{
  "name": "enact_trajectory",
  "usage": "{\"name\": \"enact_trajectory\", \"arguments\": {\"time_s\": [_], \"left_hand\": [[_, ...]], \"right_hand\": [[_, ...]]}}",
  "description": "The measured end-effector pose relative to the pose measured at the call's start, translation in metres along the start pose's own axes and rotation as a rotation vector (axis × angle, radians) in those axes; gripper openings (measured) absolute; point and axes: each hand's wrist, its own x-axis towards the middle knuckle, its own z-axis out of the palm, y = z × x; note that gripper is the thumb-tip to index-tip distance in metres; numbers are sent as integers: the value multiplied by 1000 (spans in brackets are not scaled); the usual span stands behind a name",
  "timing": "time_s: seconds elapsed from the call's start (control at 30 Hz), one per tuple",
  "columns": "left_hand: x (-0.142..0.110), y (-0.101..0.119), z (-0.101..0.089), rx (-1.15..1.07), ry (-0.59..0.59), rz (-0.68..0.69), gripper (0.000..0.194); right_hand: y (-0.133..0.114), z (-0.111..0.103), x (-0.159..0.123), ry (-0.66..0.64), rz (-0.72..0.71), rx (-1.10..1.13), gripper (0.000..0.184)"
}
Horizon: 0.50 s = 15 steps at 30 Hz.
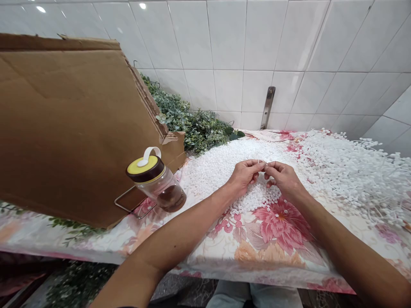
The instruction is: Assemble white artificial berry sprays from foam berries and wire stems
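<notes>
My left hand (pixel 245 174) and my right hand (pixel 281 176) meet fingertip to fingertip above a broad pile of small white beads (pixel 218 171). Both are closed in a pinch. A tiny whitish bit shows between the fingertips, too small to name. To the right of my right hand spreads a heap of white thin-stemmed sprigs with round tips (pixel 359 175). Everything lies on a floral tablecloth (pixel 282 226), and both forearms reach in over its front edge.
A large cardboard box (pixel 70 128) stands at the left. In front of it are a lidded drink bottle (pixel 157 184) and a bent metal wire frame (pixel 123 199). Green artificial foliage (pixel 205 128) lies behind. A metal strip (pixel 267 108) leans against the tiled wall (pixel 224 38).
</notes>
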Motion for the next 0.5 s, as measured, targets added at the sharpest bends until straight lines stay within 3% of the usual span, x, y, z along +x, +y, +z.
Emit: {"name": "enact_trajectory", "arguments": {"time_s": [0.3, 0.5], "left_hand": [[0, -2, 2, 52, 19, 32, 40], [-2, -2, 5, 63, 58, 66, 42]], "right_hand": [[3, -4, 1, -4, -48, -172, 30], [-8, 1, -2, 175, -178, -551, 18]]}}
